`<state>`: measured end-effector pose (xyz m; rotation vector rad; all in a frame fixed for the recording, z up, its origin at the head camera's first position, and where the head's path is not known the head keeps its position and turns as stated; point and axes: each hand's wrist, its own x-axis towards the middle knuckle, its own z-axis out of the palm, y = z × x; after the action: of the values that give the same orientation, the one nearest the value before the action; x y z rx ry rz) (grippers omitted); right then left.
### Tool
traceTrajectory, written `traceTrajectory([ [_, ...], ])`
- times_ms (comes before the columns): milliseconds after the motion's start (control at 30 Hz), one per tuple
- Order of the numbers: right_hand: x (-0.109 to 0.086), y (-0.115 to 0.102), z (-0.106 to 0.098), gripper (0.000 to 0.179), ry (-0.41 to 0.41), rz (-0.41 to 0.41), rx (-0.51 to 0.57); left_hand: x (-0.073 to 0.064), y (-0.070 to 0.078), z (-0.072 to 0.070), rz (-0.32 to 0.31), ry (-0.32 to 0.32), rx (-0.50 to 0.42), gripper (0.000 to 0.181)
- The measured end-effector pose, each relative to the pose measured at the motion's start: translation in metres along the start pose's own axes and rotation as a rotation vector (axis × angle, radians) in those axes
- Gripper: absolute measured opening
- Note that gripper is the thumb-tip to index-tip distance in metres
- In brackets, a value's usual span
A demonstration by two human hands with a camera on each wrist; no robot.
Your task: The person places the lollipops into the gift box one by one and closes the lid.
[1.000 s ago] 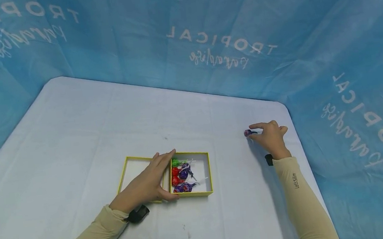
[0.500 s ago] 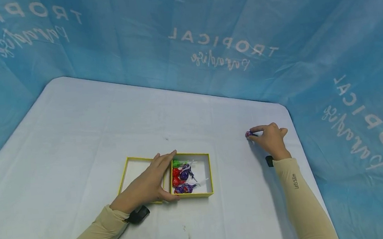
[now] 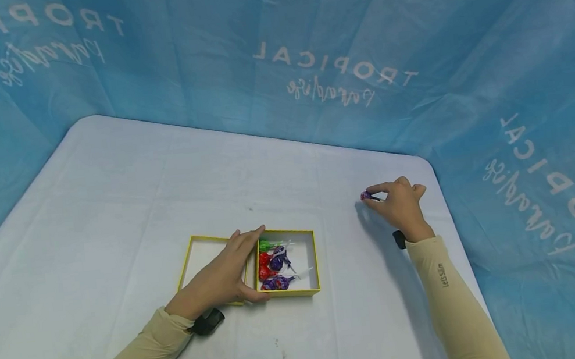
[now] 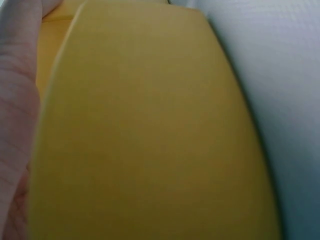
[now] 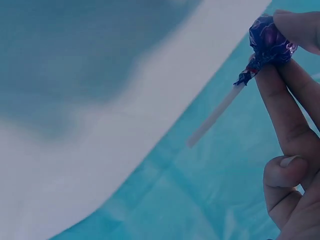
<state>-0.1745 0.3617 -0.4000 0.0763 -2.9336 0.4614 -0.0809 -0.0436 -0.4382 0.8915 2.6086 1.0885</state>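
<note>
A purple-wrapped lollipop [image 3: 365, 195] is pinched between the thumb and fingers of my right hand [image 3: 399, 205], above the table's right side. In the right wrist view the lollipop's head [image 5: 270, 42] shows at the fingertips, its white stick slanting down to the left. My left hand [image 3: 219, 283] grips the yellow-edged box [image 3: 294, 293] across its left side, thumb at the near corner and fingers at the far one. Inside lie green [image 3: 265, 245], red [image 3: 264, 272] and purple lollipops [image 3: 281, 283]. A yellow wall [image 4: 150, 125] fills most of the left wrist view.
A second shallow yellow-edged tray [image 3: 201, 256], perhaps the lid, lies left of the box, partly under the left hand and arm. The white-covered table [image 3: 109, 186] has rounded far corners. Blue printed sheeting [image 3: 200, 54] stands behind it and along its sides.
My right hand, holding the lollipop, has shifted slightly left and farther from me, with its shadow now more apart. The left hand and box have stayed in place.
</note>
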Motion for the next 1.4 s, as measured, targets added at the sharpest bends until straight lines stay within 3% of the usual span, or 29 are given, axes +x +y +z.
traceTrajectory([
  [400, -0.014, -0.074, -0.013, 0.022, 0.022, -0.278, 0.007, 0.0, -0.001, 0.0, 0.0, 0.003, 0.015, 0.131],
  [667, -0.029, -0.124, -0.02, 0.02, 0.053, -0.559, 0.037, 0.001, -0.002, 0.0, 0.019, 0.014, 0.009, 0.131],
  [800, -0.04, -0.142, -0.018, 0.021, 0.056, -0.659, 0.064, 0.002, -0.002, 0.002, 0.031, 0.003, -0.009, 0.129],
  [1100, -0.059, -0.173, -0.005, 0.02, -0.013, -0.753, 0.057, 0.001, -0.002, 0.004, 0.06, 0.01, 0.006, 0.127],
  [1400, -0.065, -0.186, 0.006, 0.021, -0.066, -0.79, 0.017, -0.001, -0.002, 0.0, 0.06, 0.019, 0.015, 0.126],
])
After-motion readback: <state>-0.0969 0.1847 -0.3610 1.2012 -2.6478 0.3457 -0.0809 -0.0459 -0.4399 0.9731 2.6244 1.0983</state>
